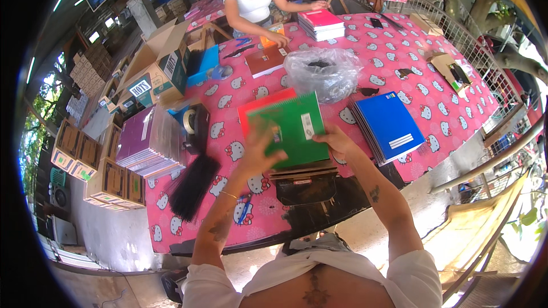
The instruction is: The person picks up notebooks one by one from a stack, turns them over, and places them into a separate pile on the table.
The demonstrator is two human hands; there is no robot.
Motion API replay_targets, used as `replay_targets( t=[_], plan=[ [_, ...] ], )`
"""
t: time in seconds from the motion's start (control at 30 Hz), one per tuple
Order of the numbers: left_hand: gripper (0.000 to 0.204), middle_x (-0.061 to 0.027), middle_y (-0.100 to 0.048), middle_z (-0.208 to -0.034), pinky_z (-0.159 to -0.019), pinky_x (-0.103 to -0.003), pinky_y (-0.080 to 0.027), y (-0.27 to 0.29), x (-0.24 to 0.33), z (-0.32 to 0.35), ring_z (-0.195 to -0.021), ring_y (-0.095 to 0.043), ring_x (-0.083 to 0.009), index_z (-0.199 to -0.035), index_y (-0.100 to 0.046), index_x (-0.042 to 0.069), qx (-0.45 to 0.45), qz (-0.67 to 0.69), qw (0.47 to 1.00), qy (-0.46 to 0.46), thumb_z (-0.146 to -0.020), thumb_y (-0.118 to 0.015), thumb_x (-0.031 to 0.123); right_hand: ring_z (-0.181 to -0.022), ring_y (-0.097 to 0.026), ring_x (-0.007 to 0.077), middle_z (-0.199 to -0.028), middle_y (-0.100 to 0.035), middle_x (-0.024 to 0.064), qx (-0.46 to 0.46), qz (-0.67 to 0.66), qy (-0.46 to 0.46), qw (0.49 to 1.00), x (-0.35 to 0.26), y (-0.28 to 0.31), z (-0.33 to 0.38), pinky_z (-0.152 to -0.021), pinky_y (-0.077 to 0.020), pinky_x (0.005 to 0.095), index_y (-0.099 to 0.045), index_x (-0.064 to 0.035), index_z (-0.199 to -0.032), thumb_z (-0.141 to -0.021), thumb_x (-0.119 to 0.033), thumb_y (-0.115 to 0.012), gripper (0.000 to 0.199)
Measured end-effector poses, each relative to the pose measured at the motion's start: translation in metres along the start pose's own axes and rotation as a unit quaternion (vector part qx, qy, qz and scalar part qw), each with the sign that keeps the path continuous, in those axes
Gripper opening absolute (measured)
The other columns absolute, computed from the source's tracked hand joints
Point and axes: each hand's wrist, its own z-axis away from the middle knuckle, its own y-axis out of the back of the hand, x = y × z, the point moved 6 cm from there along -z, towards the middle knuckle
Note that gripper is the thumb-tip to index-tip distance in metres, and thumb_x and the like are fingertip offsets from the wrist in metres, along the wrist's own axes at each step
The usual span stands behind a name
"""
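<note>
A green spiral notebook [292, 128] is held up over the table in both my hands. My left hand [258, 154] grips its lower left corner and my right hand [335, 140] holds its right edge. Behind it shows a red notebook [264, 106]. Under my hands lies a low stack of brown-edged notebooks [303, 170] on a black device [306, 189]. A stack of blue notebooks [388, 125] lies just right of my right hand.
The table has a pink cartoon-cat cloth [399, 63]. On it are a clear plastic bag [323, 72], a purple notebook stack [149, 141], black spiral bindings [193, 185], a tape dispenser [195, 125] and cardboard boxes [155, 68]. A person in a white top [251, 0] works at the far side by pink notebooks [321, 23].
</note>
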Motion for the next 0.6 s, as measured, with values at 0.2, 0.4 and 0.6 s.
replay_targets(
  t=[0.2, 0.4, 0.6],
  plan=[
    [0.032, -0.0067, -0.068, -0.122, -0.09, -0.03, -0.053, 0.032, -0.007, -0.003, -0.104, -0.065, -0.0136, -0.121, -0.067, 0.001, -0.004, 0.538, 0.79, 0.294, -0.092, -0.074, 0.01, -0.11, -0.06, 0.0103, -0.121, -0.068, 0.0024, -0.025, 0.185, 0.264, 0.946, -0.064, -0.026, 0.101, -0.097, -0.0481, 0.0285, -0.054, -0.0046, -0.137, -0.096, -0.001, -0.064, 0.042],
    [0.02, -0.0017, -0.074, -0.103, -0.081, -0.025, -0.055, 0.023, 0.067, 0.002, -0.091, -0.066, -0.0079, -0.11, -0.072, 0.002, -0.001, 0.52, 0.824, 0.227, -0.091, -0.075, 0.003, -0.109, -0.062, 0.0115, -0.12, -0.068, 0.0018, 0.01, 0.146, 0.273, 0.951, -0.016, 0.04, 0.137, -0.095, -0.0491, 0.0302, -0.061, -0.0051, -0.128, -0.097, 0.0, -0.064, 0.031],
    [0.019, -0.0029, -0.074, -0.104, -0.082, -0.025, -0.055, 0.028, 0.084, 0.009, -0.092, -0.067, -0.0081, -0.108, -0.072, 0.002, -0.013, 0.523, 0.814, 0.252, -0.089, -0.075, 0.0, -0.106, -0.062, 0.0084, -0.117, -0.07, 0.0002, -0.004, 0.134, 0.274, 0.952, -0.003, 0.049, 0.144, -0.09, -0.0489, 0.0263, -0.065, -0.0051, -0.121, -0.096, -0.003, -0.066, 0.025]
  ],
)
